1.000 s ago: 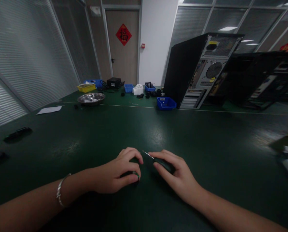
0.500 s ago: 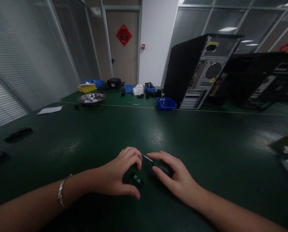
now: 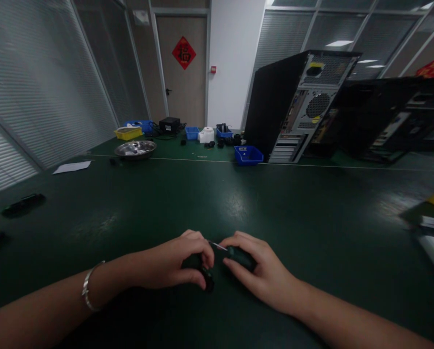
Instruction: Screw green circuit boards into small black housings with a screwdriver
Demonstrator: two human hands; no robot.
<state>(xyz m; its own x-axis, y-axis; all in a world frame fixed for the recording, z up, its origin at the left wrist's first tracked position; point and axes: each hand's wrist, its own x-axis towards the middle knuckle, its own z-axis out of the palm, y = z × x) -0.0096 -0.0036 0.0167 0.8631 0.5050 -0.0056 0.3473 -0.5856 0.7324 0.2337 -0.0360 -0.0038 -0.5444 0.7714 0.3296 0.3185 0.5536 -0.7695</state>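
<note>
Over a dark green surface (image 3: 293,213), the left hand (image 3: 182,259) has its grip pinched on a small black-and-green part (image 3: 209,281). Just beside it, the right hand's (image 3: 264,274) grip encloses a screwdriver (image 3: 240,258), shaft pointing toward the left fingers.

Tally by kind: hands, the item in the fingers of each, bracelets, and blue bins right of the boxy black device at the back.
Hands: 2 (left hand, right hand)
Dark-handled tool: 1
Small dark part: 1
Bracelet: 1
Blue bins: 3
Total: 8
</note>
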